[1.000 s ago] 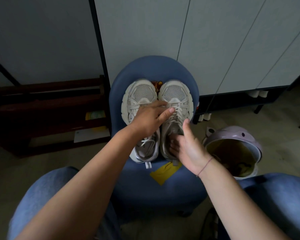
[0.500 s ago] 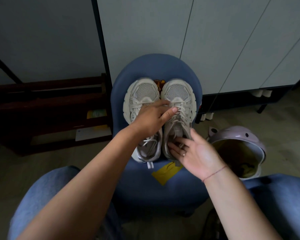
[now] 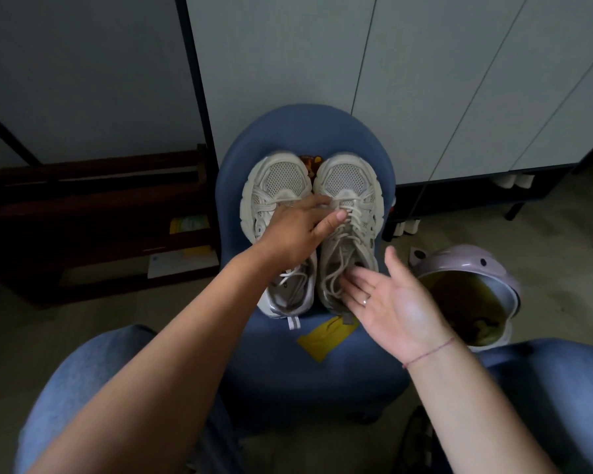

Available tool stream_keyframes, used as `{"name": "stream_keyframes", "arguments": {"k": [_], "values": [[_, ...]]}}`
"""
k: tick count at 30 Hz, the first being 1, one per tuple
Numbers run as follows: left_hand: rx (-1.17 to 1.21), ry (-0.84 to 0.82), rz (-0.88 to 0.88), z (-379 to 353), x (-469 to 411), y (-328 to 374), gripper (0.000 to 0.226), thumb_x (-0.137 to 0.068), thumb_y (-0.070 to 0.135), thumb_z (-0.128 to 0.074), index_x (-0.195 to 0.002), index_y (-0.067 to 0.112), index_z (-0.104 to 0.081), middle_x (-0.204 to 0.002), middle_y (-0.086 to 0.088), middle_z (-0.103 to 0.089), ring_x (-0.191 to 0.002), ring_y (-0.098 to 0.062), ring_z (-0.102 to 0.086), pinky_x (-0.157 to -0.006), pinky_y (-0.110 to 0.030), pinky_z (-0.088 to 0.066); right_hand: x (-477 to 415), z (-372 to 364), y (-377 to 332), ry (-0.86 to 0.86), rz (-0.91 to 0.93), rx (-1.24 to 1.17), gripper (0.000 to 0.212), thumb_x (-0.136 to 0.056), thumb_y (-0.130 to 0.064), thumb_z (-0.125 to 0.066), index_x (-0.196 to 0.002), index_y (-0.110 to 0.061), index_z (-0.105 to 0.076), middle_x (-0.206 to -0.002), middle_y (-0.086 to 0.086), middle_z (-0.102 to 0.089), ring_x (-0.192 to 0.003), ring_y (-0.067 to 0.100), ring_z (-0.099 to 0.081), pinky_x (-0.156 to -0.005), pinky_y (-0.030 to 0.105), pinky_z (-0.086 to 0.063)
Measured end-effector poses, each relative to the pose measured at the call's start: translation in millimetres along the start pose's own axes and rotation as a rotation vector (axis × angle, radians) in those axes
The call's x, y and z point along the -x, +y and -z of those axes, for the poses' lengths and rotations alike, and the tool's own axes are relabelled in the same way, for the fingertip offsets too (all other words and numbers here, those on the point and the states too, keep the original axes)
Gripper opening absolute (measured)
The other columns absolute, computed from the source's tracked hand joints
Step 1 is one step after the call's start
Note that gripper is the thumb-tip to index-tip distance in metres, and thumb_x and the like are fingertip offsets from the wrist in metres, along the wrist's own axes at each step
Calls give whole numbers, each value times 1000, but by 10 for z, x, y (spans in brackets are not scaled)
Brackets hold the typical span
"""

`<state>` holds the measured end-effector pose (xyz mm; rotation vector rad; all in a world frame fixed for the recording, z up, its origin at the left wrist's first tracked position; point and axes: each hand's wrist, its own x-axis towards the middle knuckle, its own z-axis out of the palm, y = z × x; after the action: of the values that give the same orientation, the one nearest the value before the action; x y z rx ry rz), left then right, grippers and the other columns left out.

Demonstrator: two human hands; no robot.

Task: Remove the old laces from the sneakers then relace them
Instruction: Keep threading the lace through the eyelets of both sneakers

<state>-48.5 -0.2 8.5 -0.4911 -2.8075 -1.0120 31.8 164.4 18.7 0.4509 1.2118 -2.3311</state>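
Two off-white mesh sneakers stand side by side, toes away from me, on a blue stool [image 3: 326, 357]. The left sneaker [image 3: 274, 186] and the right sneaker [image 3: 353, 186] both have pale laces threaded through them. My left hand [image 3: 297, 230] lies across the left sneaker's tongue, with fingers straight and the thumb reaching the right sneaker's lower laces [image 3: 351, 220]. My right hand [image 3: 387, 302] is palm up beside the right sneaker's heel, its straight fingertips touching the loose lace ends near the collar.
A lilac bin [image 3: 473, 268] with dark contents stands on the floor right of the stool. A yellow paper scrap [image 3: 322, 338] lies on the stool's front. A dark wooden rack [image 3: 93, 213] is at the left, white cabinet doors behind. My knees in jeans frame the bottom.
My right hand has turned from edge-on at the heel to palm up and opened out, sliding a little to the right. My left hand has stayed on the sneakers.
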Motion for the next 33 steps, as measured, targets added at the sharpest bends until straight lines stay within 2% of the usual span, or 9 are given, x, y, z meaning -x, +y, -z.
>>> {"name": "stream_keyframes", "arguments": {"k": [2, 7, 14, 18, 21, 24, 28, 30, 33], "values": [[-17, 4, -9, -9, 1, -10, 75, -88, 69, -22, -125, 23, -68, -145, 1, -51, -136, -18, -44, -113, -45, -30, -140, -60, 36, -34, -28, -31, 77, -92, -62, -32, -133, 1, -48, -126, 17, -60, -121, 26, -53, -101, 34, -43], [-10, 6, -21, -12, -3, -29, 81, -83, 73, -17, -125, 25, -67, -145, 2, -51, -135, -18, -44, -112, -48, -30, -354, -93, 48, -27, -24, 22, 86, -89, -72, -23, -134, -5, -50, -130, 17, -59, -120, 27, -54, -91, 33, -47], [-8, 12, -33, -9, -3, -30, 81, -83, 71, -16, -125, 25, -68, -144, 3, -52, -134, -17, -45, -111, -49, -30, -185, 23, 35, 23, 60, 143, 77, -90, -61, -34, -140, -2, -43, -129, 17, -58, -117, 21, -57, -97, 31, -46], [-22, 15, -44, -13, -4, -27, 82, -84, 71, -15, -126, 24, -67, -144, 2, -52, -134, -18, -45, -111, -49, -30, -79, 101, 0, 46, 141, 209, 73, -96, -53, -30, -140, 5, -36, -141, 16, -47, -130, 23, -46, -112, 36, -32], [-23, 20, -42, -14, 5, -25, 81, -84, 71, -15, -125, 24, -67, -144, 2, -52, -133, -17, -45, -111, -49, -30, -148, 4, 58, -19, 84, 200, 71, -95, -55, -31, -135, 2, -47, -134, 16, -54, -118, 20, -55, -102, 31, -43], [27, 45, -67, -19, 33, -40, 74, -89, 67, -21, -123, 22, -69, -138, 0, -57, -129, -18, -49, -110, -47, -34, -303, -11, 104, 32, 84, 195, 62, -96, -50, -36, -133, -3, -51, -127, 15, -60, -102, 17, -61, -89, 27, -49], [128, 172, -113, 19, 154, -52, 60, -94, 57, -35, -111, 14, -73, -111, -1, -67, -105, -14, -59, -95, -39, -46, -268, 51, 37, -17, 58, 248, 53, -96, -47, -39, -127, -6, -54, -121, 15, -62, -102, 18, -61, -90, 29, -48], [118, 337, -63, 42, 290, -67, 56, -91, 58, -43, -110, 14, -72, -102, -1, -64, -99, -17, -59, -90, -41, -47, -170, 132, -50, 14, 101, 382, 38, -94, -38, -47, -116, -8, -57, -111, 12, -65, -102, 20, -62, -92, 32, -48], [127, 554, 169, 11, 565, -100, 69, -78, 69, -51, -123, 18, -60, -117, 4, -48, -116, -22, -51, -103, -43, -38, -171, 354, -208, 157, 411, 644, 25, -82, -28, -68, -101, -13, -63, -99, 7, -67, -97, 26, -63, -86, 37, -51]]}}
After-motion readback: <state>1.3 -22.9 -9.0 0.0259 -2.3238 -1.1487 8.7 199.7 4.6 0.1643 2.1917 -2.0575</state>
